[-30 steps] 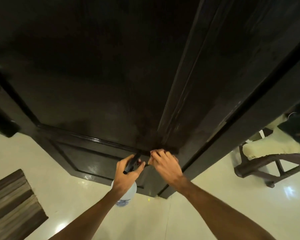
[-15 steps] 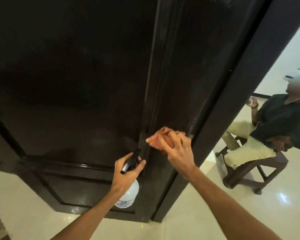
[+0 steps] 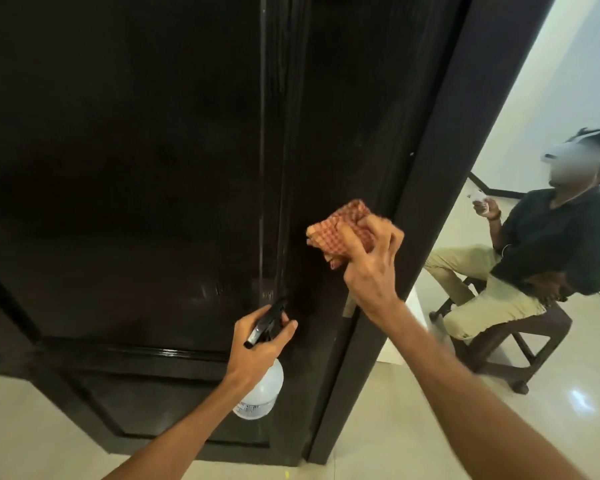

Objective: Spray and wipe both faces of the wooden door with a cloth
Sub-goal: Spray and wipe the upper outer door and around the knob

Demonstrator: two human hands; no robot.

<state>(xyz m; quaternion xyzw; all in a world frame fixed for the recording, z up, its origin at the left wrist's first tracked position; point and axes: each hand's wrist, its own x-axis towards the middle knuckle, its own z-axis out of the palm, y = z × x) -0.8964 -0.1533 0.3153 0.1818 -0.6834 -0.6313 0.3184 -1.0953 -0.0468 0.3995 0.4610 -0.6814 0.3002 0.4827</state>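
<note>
The dark wooden door [image 3: 136, 168] fills most of the head view, with a raised vertical moulding near its right side. My right hand [image 3: 369, 268] grips a bunched orange checked cloth [image 3: 340, 230] and holds it against the door's right stile, close to the door's edge. My left hand [image 3: 260, 344] grips the black trigger head of a clear spray bottle [image 3: 262, 393], lower down in front of the door; the bottle hangs below my fist.
A dark door frame [image 3: 465, 133] runs along the door's right edge. Beyond it a person in a dark shirt sits on a brown chair [image 3: 520, 344], wearing a headset. Glossy cream floor tiles [image 3: 395, 427] lie below.
My right hand has carried the cloth upward along the door's right stile, from near the lower panel. My view has tilted up and right. The left hand still holds the bottle.
</note>
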